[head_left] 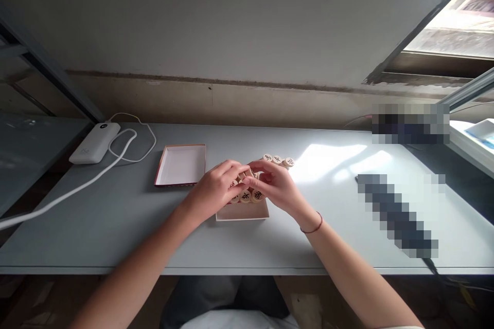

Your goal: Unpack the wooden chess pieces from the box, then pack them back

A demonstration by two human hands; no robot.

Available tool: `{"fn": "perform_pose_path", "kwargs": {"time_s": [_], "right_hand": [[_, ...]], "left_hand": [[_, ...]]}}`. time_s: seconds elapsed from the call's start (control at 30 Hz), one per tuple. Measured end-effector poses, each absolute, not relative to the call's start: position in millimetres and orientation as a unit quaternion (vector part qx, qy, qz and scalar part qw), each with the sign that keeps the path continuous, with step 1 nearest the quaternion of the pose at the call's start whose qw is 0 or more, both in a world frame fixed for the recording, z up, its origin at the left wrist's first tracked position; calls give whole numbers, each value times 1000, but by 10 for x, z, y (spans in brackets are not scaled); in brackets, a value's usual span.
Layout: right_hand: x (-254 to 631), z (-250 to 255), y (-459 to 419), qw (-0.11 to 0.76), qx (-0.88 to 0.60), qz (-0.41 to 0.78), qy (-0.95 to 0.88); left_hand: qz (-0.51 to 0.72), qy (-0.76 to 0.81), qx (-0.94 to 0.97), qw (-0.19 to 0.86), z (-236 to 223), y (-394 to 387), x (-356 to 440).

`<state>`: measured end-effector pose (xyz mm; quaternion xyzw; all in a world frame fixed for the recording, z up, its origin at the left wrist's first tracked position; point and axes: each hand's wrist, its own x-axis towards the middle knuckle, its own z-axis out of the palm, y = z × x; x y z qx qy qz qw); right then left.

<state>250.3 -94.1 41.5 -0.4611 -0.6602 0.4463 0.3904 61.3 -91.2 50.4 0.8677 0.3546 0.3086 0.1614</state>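
Both my hands meet over a shallow open box that holds several round wooden xiangqi pieces with dark characters. My left hand comes in from the left, thumb and fingers closed around pale wooden pieces between the hands. From the right, my right hand pinches at the same spot, with a red cord on its wrist. Fingers hide how many pieces are gripped. Just behind the right hand, a short row of xiangqi pieces rests on the table.
An upturned box lid lies left of the box. Farther left are a white power bank and a thick white cable. A blurred dark object lies on the table at right, with another blurred thing behind it.
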Motion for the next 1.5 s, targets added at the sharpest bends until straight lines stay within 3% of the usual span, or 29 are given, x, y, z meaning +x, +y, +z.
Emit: {"fn": "perform_pose_path", "kwargs": {"time_s": [0.37, 0.67, 0.9, 1.27, 1.5], "right_hand": [[2570, 392, -933, 391, -467, 423, -671], [2565, 417, -989, 344, -469, 400, -709], [2495, 425, -1065, 302, -400, 300, -812], [2272, 299, -1232, 248, -277, 22, -928], [2243, 303, -1284, 218, -279, 18, -935]], "left_hand": [[243, 304, 905, 169, 464, -1069, 293], [209, 289, 913, 197, 441, -1059, 259], [181, 297, 917, 193, 428, -1077, 269], [288, 366, 863, 198, 458, -982, 184], [283, 357, 866, 209, 424, -993, 222]]}}
